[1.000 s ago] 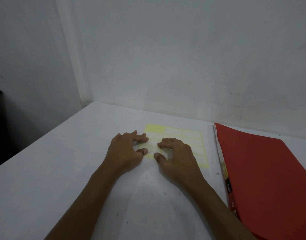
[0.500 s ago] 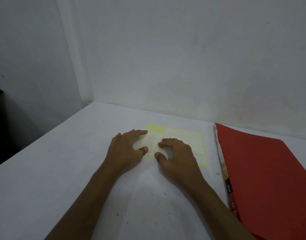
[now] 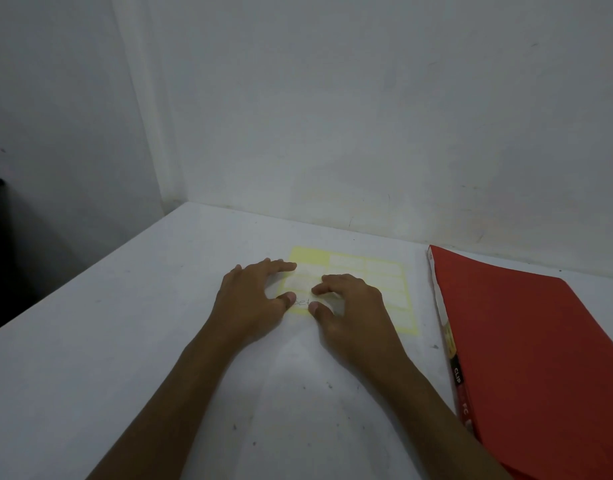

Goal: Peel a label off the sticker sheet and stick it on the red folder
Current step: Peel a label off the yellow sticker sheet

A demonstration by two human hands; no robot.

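A yellow sticker sheet (image 3: pixel 378 271) with white labels lies flat on the white table, toward the back middle. One label (image 3: pixel 302 302) near its front left edge carries handwriting. My left hand (image 3: pixel 253 299) rests on the sheet's left edge, fingers spread, thumb beside the written label. My right hand (image 3: pixel 350 306) lies on the sheet's middle, index finger and thumb curled toward that label from the right. Neither hand has lifted anything. The red folder (image 3: pixel 533 355) lies shut on the table to the right of the sheet.
The white table (image 3: pixel 125 358) sits in a corner of two white walls. Its left edge runs diagonally, with dark floor beyond it. The folder's spine with a printed strip (image 3: pixel 454 362) faces the sheet.
My left fingers stretched forward along the sheet's left edge. My right index finger and thumb shifted a little at the written label. The sheet and folder stayed in place.
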